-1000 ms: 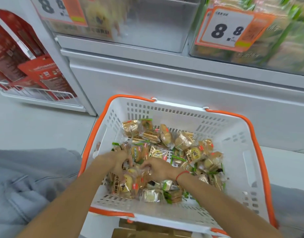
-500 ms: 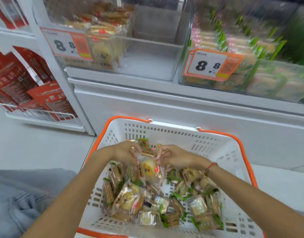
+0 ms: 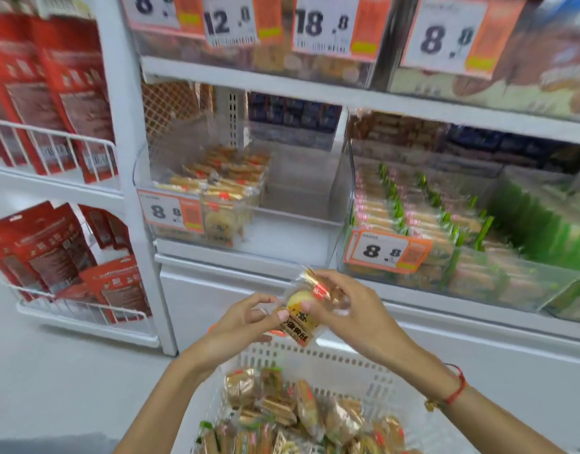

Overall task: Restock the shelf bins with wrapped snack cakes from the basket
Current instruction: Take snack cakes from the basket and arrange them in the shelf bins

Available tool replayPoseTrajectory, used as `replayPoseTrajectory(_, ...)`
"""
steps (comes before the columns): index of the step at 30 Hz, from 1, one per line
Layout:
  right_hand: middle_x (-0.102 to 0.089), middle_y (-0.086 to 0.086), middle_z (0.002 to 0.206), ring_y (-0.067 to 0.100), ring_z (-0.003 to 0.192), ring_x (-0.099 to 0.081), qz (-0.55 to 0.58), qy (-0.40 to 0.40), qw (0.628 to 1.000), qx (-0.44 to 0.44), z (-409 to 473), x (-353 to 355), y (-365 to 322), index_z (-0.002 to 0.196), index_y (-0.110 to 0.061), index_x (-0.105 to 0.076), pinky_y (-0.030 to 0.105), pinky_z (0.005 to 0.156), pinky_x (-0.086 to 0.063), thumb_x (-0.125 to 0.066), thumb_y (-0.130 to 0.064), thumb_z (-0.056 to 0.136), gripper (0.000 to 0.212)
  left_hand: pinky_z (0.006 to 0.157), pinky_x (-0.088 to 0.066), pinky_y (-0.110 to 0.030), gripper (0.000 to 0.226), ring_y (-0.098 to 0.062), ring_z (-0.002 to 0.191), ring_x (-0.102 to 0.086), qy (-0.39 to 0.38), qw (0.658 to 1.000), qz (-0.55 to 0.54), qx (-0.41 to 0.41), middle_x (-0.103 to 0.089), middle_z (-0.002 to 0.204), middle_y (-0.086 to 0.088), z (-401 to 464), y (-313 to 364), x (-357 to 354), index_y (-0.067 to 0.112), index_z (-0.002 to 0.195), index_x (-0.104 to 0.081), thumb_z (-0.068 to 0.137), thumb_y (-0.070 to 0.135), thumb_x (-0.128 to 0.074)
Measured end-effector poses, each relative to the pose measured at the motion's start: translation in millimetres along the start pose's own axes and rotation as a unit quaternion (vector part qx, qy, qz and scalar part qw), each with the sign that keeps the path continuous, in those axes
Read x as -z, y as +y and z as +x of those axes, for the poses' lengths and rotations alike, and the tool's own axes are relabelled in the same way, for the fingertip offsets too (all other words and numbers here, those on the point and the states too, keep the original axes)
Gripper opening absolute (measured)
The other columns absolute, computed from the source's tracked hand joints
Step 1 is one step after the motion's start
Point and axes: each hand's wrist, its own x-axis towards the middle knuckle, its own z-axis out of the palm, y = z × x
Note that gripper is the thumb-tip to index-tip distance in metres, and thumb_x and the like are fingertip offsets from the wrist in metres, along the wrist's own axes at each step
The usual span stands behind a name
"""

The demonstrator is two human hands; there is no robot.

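Note:
Between my two hands I hold a wrapped snack cake (image 3: 301, 309), round and yellow in clear wrap with a gold label. My left hand (image 3: 246, 322) pinches its lower left edge, and my right hand (image 3: 344, 306) grips its top right. Both are raised above the white basket (image 3: 318, 358), where several wrapped cakes (image 3: 292, 411) lie loose. Straight ahead on the shelf is a clear bin (image 3: 282, 237), part filled with the same gold-wrapped cakes (image 3: 223, 185) on its left side and bare on its right.
A second clear bin (image 3: 511, 283) at the right holds green and pink wrapped cakes. Orange price tags (image 3: 387, 252) hang on the bin fronts. Red packets (image 3: 53, 250) stand in white wire racks at the left. Grey floor lies lower left.
Both hands have risen out of the basket with one wrapped cake held between them. My view has tilted upward, so the shelf bins now fill the frame.

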Motion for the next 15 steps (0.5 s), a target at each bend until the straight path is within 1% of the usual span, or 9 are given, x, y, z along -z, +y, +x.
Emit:
replayPoseTrajectory(2, -0.061, -0.03, 0.106, -0.005, 0.099, -0.057, -0.02, 0.025, 0.998, 0.057, 7, 9, -19, 0.113, -0.054, -0.046, 0.018, 0.08, -0.049, -0.075, -0.036, 0.08, 0.048, 0.084, -0.053, -0.021, 0.041, -0.007, 0.093, -0.068, 0.039, 0.998, -0.02, -0.049, -0.075, 0.092, 0.004, -1, 21, 3, 0.019, 0.113, -0.056, 0.078, 0.039, -0.062)
replayPoseTrajectory(4, -0.058, -0.034, 0.108, -0.005, 0.097, -0.057, -0.01, 0.054, 0.993, 0.1, 18, 18, -38, 0.114, -0.056, -0.045, 0.021, 0.077, -0.051, -0.075, -0.031, 0.08, 0.052, 0.085, -0.05, -0.02, 0.038, -0.003, 0.096, -0.065, 0.095, 0.989, -0.018, -0.113, -0.074, 0.094, 0.01, -3, 42, 7, 0.026, 0.108, -0.06, 0.075, 0.044, -0.06)
replayPoseTrajectory(6, -0.057, -0.033, 0.113, -0.002, 0.099, -0.058, -0.01, 0.073, 0.987, 0.143, 32, 25, -54, 0.12, -0.052, -0.047, 0.025, 0.076, -0.052, -0.073, -0.029, 0.083, 0.051, 0.083, -0.046, -0.014, 0.029, 0.007, 0.095, -0.061, 0.185, 0.966, -0.013, -0.182, -0.071, 0.096, 0.016, -2, 60, 14, 0.031, 0.103, -0.063, 0.079, 0.046, -0.056)
replayPoseTrajectory(8, -0.06, -0.025, 0.116, 0.001, 0.099, -0.059, -0.05, 0.103, 0.976, 0.188, 47, 31, -68, 0.128, -0.045, -0.049, 0.025, 0.076, -0.052, -0.071, -0.028, 0.085, 0.051, 0.076, -0.042, -0.005, 0.013, 0.014, 0.088, -0.058, 0.302, 0.92, -0.023, -0.247, -0.067, 0.095, 0.015, 3, 77, 31, 0.029, 0.1, -0.063, 0.09, 0.035, -0.055)
replayPoseTrajectory(9, -0.061, -0.022, 0.116, 0.001, 0.097, -0.059, -0.077, 0.121, 0.968, 0.204, 56, 34, -74, 0.13, -0.042, -0.049, 0.024, 0.076, -0.052, -0.07, -0.029, 0.085, 0.051, 0.076, -0.042, -0.006, 0.009, 0.012, 0.087, -0.057, 0.362, 0.892, -0.013, -0.27, -0.066, 0.097, 0.014, 7, 84, 43, 0.029, 0.1, -0.062, 0.093, 0.028, -0.056)
replayPoseTrajectory(11, -0.061, -0.018, 0.115, 0.002, 0.09, -0.059, -0.134, 0.148, 0.957, 0.209, 73, 41, -84, 0.132, -0.041, -0.048, 0.026, 0.074, -0.051, -0.07, -0.031, 0.085, 0.053, 0.081, -0.045, -0.02, 0.012, -0.002, 0.094, -0.058, 0.47, 0.835, 0.056, -0.28, -0.064, 0.102, 0.009, 21, 91, 69, 0.027, 0.102, -0.061, 0.092, 0.021, -0.06)
replayPoseTrajectory(12, -0.061, -0.017, 0.114, 0.005, 0.09, -0.059, -0.167, 0.156, 0.951, 0.208, 84, 44, -89, 0.132, -0.042, -0.047, 0.028, 0.074, -0.051, -0.069, -0.032, 0.085, 0.053, 0.082, -0.043, -0.026, 0.017, -0.01, 0.099, -0.056, 0.514, 0.807, 0.101, -0.273, -0.062, 0.105, 0.007, 29, 94, 83, 0.026, 0.105, -0.06, 0.09, 0.018, -0.061)
replayPoseTrajectory(14, -0.062, -0.014, 0.116, 0.011, 0.096, -0.06, -0.214, 0.158, 0.945, 0.191, 107, 48, -92, 0.132, -0.043, -0.044, 0.033, 0.076, -0.051, -0.067, -0.035, 0.086, 0.053, 0.084, -0.039, -0.033, 0.028, -0.021, 0.108, -0.05, 0.571, 0.755, 0.187, -0.262, -0.057, 0.115, 0.001, 44, 97, 107, 0.022, 0.113, -0.057, 0.087, 0.014, -0.063)
replayPoseTrajectory(15, -0.062, -0.013, 0.118, 0.013, 0.099, -0.061, -0.229, 0.154, 0.946, 0.171, 119, 50, -92, 0.133, -0.043, -0.042, 0.035, 0.078, -0.051, -0.066, -0.036, 0.086, 0.053, 0.086, -0.039, -0.035, 0.034, -0.024, 0.112, -0.048, 0.585, 0.737, 0.218, -0.26, -0.055, 0.12, -0.003, 51, 97, 117, 0.018, 0.118, -0.055, 0.085, 0.012, -0.064)
